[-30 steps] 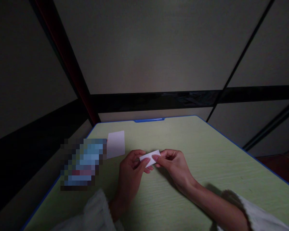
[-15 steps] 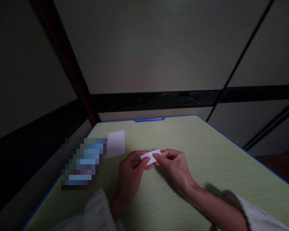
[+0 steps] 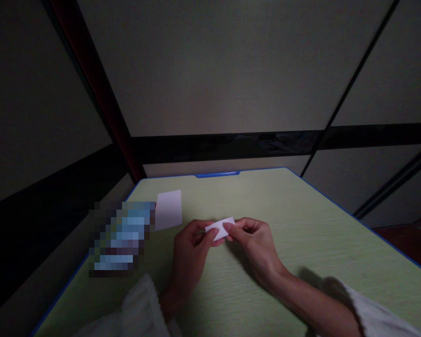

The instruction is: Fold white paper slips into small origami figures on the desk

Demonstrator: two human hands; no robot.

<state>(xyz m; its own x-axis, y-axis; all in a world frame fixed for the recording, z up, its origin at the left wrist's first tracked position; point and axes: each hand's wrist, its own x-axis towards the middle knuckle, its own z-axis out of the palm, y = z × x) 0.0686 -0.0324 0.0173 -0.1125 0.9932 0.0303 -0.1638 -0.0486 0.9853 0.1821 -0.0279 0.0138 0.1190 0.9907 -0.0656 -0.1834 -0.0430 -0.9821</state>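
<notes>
A small folded white paper (image 3: pixel 220 227) is pinched between both my hands just above a pale green table (image 3: pixel 301 220). My left hand (image 3: pixel 189 255) grips its left end with fingers curled. Thumb and fingers of my right hand (image 3: pixel 256 245) are closed on its right end. Both sleeves are white and fluffy. A second white paper sheet (image 3: pixel 169 209) lies flat on the table, to the left of and beyond my hands.
A blurred-out blue and red object (image 3: pixel 121 238) sits near the table's left edge, beside the flat sheet. The table has a blue rim with a blue handle (image 3: pixel 217 174) at its far edge. Dim walls with dark beams stand behind.
My hands and the folded paper have shifted very slightly away from me; the grip is unchanged.
</notes>
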